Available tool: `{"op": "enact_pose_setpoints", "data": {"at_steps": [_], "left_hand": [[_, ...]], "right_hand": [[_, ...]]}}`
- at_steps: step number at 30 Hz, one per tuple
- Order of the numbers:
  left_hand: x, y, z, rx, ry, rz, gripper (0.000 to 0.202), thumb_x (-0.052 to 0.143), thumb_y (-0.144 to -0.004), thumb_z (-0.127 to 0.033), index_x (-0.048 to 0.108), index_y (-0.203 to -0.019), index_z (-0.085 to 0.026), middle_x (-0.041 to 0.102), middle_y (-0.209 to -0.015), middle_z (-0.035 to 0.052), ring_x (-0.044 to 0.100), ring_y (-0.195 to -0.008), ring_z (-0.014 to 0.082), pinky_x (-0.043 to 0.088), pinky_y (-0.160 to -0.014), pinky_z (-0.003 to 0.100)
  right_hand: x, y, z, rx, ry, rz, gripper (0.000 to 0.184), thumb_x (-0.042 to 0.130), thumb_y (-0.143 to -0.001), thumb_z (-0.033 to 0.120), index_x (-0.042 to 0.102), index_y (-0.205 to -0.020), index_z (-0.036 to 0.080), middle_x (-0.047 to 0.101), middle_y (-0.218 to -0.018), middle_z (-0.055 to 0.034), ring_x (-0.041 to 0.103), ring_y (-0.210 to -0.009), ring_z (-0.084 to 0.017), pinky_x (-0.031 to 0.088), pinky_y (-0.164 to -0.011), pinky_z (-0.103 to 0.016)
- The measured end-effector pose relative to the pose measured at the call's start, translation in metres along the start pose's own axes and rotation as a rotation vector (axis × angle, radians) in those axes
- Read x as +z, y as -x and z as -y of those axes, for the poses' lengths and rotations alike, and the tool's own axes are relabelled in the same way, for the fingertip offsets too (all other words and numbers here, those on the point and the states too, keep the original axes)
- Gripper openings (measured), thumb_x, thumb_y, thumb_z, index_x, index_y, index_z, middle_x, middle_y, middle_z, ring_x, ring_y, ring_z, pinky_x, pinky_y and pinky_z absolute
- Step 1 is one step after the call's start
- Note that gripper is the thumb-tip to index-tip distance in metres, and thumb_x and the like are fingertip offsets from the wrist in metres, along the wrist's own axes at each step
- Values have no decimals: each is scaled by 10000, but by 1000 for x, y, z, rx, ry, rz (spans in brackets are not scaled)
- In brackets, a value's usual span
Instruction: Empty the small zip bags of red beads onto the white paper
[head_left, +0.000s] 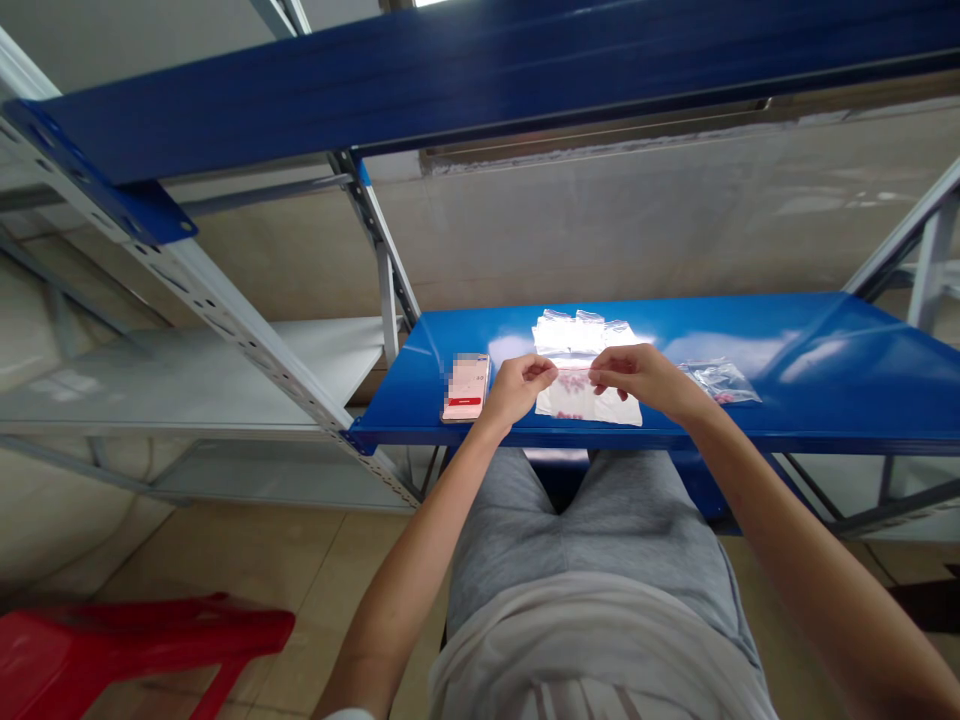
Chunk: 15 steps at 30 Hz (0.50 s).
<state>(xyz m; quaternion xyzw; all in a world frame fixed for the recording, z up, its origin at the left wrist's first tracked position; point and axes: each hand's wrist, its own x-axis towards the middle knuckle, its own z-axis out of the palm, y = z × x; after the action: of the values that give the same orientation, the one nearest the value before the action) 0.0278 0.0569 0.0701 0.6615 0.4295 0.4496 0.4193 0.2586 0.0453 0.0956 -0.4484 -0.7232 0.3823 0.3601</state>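
Blue steel shelf (pixel 840 390) runs across the head view at about waist height, in front of the person's grey shorts (pixel 585 540) and pale top (pixel 592 650). On it lies a clear plastic zip bag (pixel 589 405), flat, with small pink pieces (pixel 570 410) showing through its lower part. Above its top edge, crinkled clear plastic (pixel 577 332) spreads toward the back of the shelf; whether that is one bag or several, I cannot tell.

The left hand (pixel 516 392) and right hand (pixel 637 382) meet over the bag's top edge, just apart from each other. The fingers (pixel 551 370) of both hands are bent and pinching that edge near a thin red line, with the thumbs and fingertips partly hidden.

A smartphone (pixel 466 387) with a blurred screen lies just beside the left hand, and a smaller clear bag (pixel 720 382) with pink contents lies near the right hand. Blue and white steel shelving uprights (pixel 382 290) frame the view, with a white shelf (pixel 187 375) to the left. A red plastic stool (pixel 127 640) stands on the tiled floor (pixel 322 590) at lower left.
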Motion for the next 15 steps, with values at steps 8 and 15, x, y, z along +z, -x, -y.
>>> {"op": "enact_pose_setpoints", "data": {"at_steps": [8, 15], "left_hand": [[9, 0, 4, -16, -256, -74, 103, 624, -908, -227, 691, -879, -155, 725, -860, 56, 656, -827, 184, 500, -797, 310], [8, 4, -1, 21, -209, 27, 261, 639, -925, -396, 706, -1031, -167, 726, -892, 44, 662, -854, 177, 496, -776, 280]], "right_hand": [[8, 0, 2, -139, 126, -125, 212, 655, -836, 373, 700, -770, 176, 723, -744, -68, 663, -724, -207, 512, -727, -350], [9, 1, 7, -99, 107, -97, 242, 652, -842, 426, 663, -802, 187, 697, -713, -61, 651, -697, -201, 465, -588, -293]]}}
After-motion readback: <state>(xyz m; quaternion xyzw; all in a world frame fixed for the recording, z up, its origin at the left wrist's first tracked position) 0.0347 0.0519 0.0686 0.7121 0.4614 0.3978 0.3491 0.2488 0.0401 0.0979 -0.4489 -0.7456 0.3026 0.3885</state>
